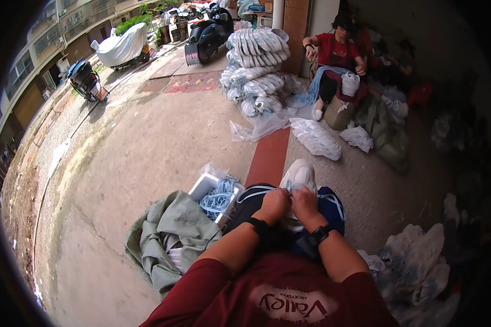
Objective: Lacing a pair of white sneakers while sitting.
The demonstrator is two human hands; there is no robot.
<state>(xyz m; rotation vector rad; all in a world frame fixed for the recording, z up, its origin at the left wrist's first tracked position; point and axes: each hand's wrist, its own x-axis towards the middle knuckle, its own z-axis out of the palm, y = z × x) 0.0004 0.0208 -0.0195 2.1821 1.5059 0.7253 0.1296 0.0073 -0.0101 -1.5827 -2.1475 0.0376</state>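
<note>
A white shoe [299, 175] rests on my lap, its toe pointing away from me. My left hand [275, 205] and my right hand [304, 204] meet over its opening, both with fingers closed. Between them a bit of pale blue shoelace shows, pinched at the fingertips; the fingers hide most of it. To the left of my knee stands a white foam box [203, 187] with a tangle of light blue shoelaces [219, 197] inside. A grey-green sack [172, 220] lies beside the box, with something white and striped partly showing from it.
White shoes [420, 253] are heaped at my right. Ahead rises a tall stack of bagged white shoes [256, 60]; more bundles [315, 137] lie on the floor. A seated person in red [338, 52] works with blue laces. Farther off stand a black scooter [208, 34] and a covered vehicle [124, 46].
</note>
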